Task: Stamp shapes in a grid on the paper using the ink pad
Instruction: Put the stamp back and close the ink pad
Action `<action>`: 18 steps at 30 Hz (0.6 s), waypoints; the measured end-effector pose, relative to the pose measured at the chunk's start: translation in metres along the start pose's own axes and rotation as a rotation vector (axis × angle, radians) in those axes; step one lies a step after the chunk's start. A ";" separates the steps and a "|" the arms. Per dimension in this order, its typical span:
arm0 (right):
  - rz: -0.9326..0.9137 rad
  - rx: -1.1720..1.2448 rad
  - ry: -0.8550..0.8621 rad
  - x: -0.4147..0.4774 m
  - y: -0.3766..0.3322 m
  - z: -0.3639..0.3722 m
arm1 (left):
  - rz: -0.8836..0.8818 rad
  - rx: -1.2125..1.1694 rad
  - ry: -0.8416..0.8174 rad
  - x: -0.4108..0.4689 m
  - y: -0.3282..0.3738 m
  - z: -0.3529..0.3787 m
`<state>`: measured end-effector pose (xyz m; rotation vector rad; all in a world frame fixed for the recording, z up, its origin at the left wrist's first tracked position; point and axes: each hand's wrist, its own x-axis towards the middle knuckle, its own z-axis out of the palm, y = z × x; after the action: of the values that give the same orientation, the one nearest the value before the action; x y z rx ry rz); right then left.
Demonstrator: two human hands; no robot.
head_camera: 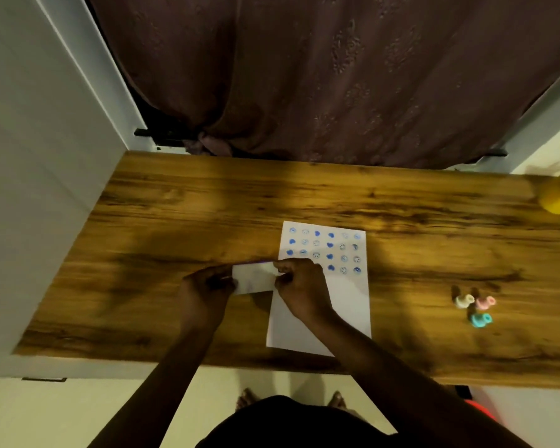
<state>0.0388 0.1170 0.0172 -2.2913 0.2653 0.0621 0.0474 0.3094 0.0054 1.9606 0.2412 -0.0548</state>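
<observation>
Both hands, left [207, 286] and right [299, 279], pinch a small white case [254, 278] between them at the paper's [349, 295] left edge; whether it is the ink pad is too blurred to tell. Blue stamped shapes [324, 250] fill the paper's upper half. Three small stamps [474, 307] stand well apart to the right on the counter [175, 205], beyond open wood.

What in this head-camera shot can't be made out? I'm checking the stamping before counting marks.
- Grid's lower left on the paper: covered by the right hand.
- White ink pad case: both hands grip it; whether the lid is open is blurred. The left hand hides its left end.
- Three small stamps: too small to read their shapes.
- Yellow container: cut off by the right edge.
</observation>
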 end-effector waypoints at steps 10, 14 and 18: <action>0.111 0.068 0.210 -0.007 0.045 -0.102 | 0.070 -0.028 -0.093 -0.008 0.078 0.098; 0.158 0.058 0.220 -0.010 0.075 -0.145 | 0.081 -0.069 -0.177 -0.016 0.095 0.147; 0.229 0.007 0.243 -0.011 0.111 -0.180 | 0.146 -0.036 -0.190 -0.025 0.107 0.196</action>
<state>-0.0027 -0.0863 0.0582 -2.2521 0.6522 -0.1017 0.0578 0.0865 0.0292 1.9173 -0.0254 -0.1398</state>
